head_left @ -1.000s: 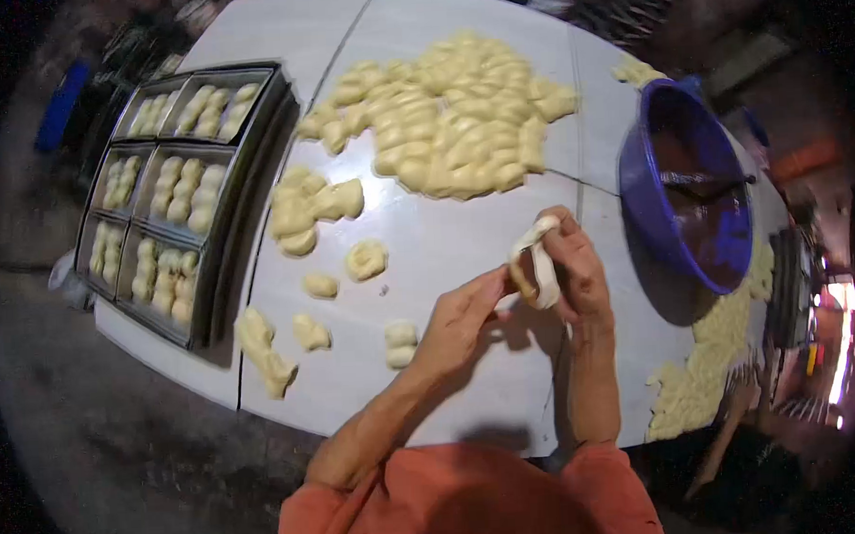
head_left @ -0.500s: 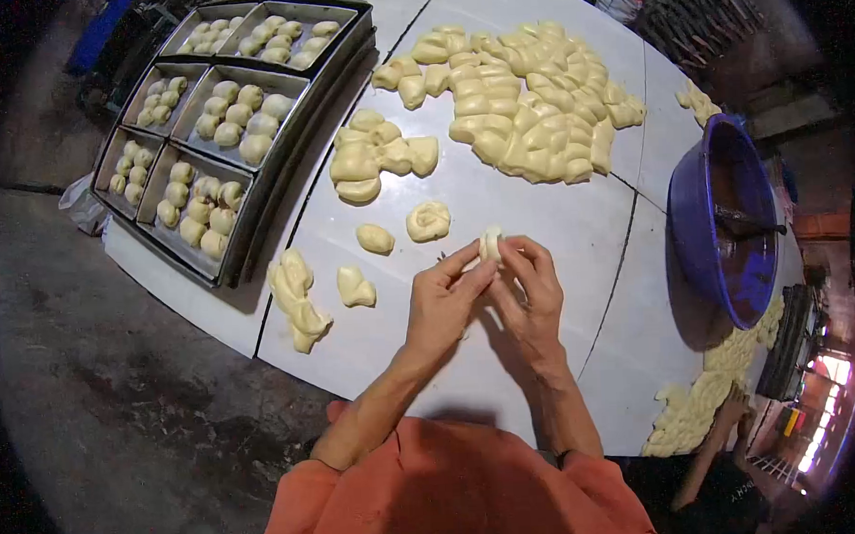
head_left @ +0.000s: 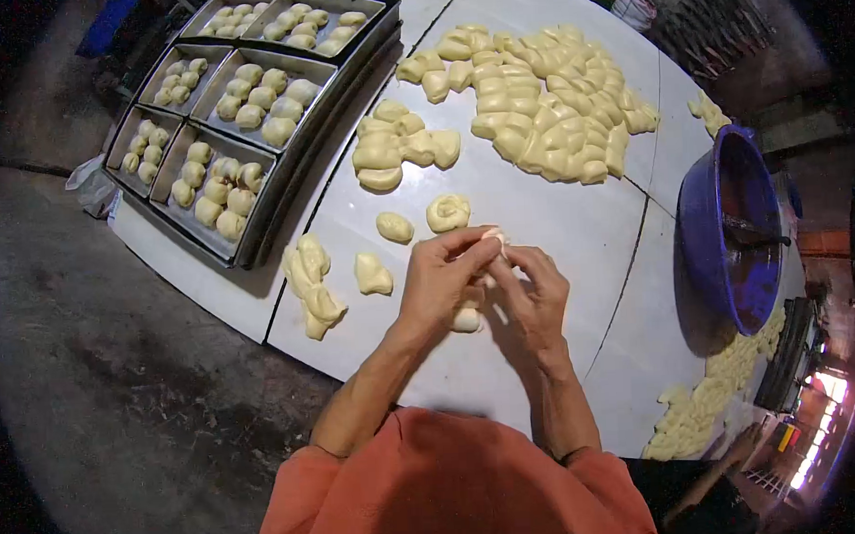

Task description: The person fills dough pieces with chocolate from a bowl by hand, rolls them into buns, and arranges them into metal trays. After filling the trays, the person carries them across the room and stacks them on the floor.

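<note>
Left hand (head_left: 437, 276): thumb and forefinger narrowed to a pinch on a small piece of pale dough.
Right hand (head_left: 540, 291): fingers bent inward, tips appearing to grip the same piece from the other side.
Dough piece (head_left: 495, 235): between the fingertips of both hands, above the white counter (head_left: 588, 222), mostly covered by the fingers.
Step in hand: judging by the pinch, the piece is being shaped, perhaps at its edge; its underside is hidden.
Next move calls for: a light, even press, with both sets of fingertips close together, as dough this soft could tear.
Below the fingers: a pale lump (head_left: 466, 320), partly behind the left hand.
Just beyond the fingers: a coiled bun (head_left: 448, 213), with an oval lump (head_left: 394, 226) to its left.
Far left of the fingers: metal pans (head_left: 299, 163) holding rounded dough balls (head_left: 216, 192).
Well right of the fingers: a purple tub (head_left: 698, 227) with a dark-handled utensil inside.
</note>
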{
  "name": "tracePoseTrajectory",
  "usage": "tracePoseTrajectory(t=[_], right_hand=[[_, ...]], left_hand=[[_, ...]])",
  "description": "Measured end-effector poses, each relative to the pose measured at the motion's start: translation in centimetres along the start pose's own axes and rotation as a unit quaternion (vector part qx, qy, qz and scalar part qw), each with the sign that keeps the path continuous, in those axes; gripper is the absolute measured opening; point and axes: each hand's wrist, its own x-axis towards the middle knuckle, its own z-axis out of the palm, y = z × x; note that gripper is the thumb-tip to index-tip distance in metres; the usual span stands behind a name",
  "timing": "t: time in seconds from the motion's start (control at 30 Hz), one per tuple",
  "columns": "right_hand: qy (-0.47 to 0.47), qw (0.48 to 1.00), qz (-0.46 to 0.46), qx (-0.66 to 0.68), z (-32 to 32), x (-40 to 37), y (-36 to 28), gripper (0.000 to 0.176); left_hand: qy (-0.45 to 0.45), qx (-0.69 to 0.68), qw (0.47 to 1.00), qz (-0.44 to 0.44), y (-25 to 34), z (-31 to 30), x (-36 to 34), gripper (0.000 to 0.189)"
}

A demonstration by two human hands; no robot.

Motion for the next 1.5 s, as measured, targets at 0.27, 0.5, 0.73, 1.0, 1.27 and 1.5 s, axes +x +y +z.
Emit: tracePoseTrajectory(t=[0.27,0.5,0.73,1.0,1.27,1.5], right_hand=[[-0.045,0.991,0.008,0.129,-1.0,0.0,-0.4,0.021],[0.059,0.98,0.052,0.183,0.0,-1.4,1.1,0.01],[0.229,0.912,0.097,0.326,3.1,-1.2,0.9,0.013],[0.151,0.931,0.162,0.292,2.3,-0.7,2.2,0.025],[-0.001,0.974,0.111,0.197,0.5,-0.9,0.2,0.033],[-0.086,0.952,0.212,0.202,0.7,-0.5,1.0,0.022]], left_hand=[[-0.034,-0.014,0.998,-0.043,0.2,-1.3,0.4,0.029],[-0.084,0.032,0.994,-0.061,1.2,-0.4,-0.6,0.028],[-0.115,0.138,0.983,0.028,-0.1,0.0,-0.5,0.028],[-0.097,0.224,0.963,0.116,-0.9,-0.2,-1.3,0.029],[0.025,0.15,0.986,0.071,-1.3,-2.1,0.0,0.027],[0.064,0.347,0.927,0.129,0.5,-2.6,-1.0,0.047]])
